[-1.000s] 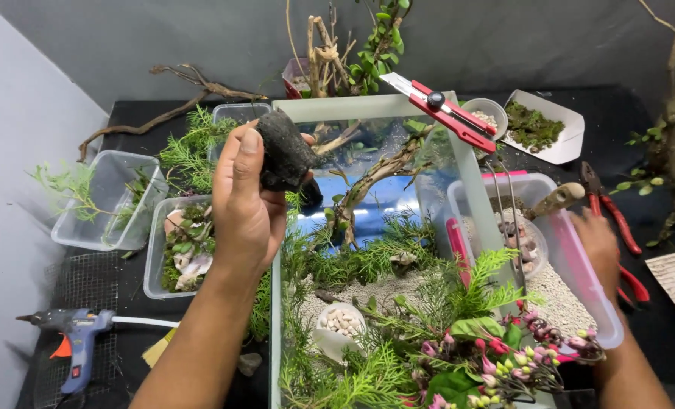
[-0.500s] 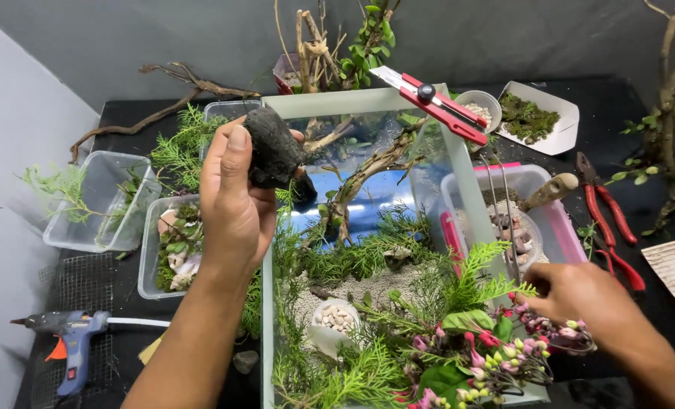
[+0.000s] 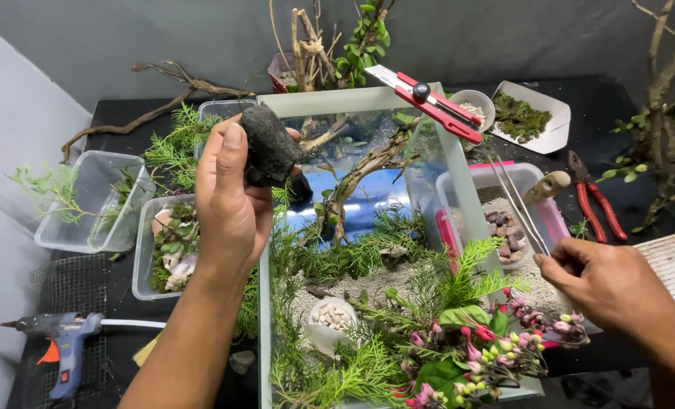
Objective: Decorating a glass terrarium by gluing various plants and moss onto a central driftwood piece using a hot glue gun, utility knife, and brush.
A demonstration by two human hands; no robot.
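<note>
Two hands hover over the glass tank [image 3: 273, 318]: my right hand [image 3: 610, 284] is nearest, fingers pinched on long metal tweezers [image 3: 520, 204] at the tank's right rim. Farther up, my left hand [image 3: 231, 198] has its fingers clamped around a dark rough rock [image 3: 269, 145], above the tank's back-left corner.

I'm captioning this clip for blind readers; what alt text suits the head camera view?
A left hand holds a dark rock above a glass tank planted with greenery and driftwood. The right hand grips long tweezers at the tank's right edge, near pink flowers. A glue gun lies at left.
</note>
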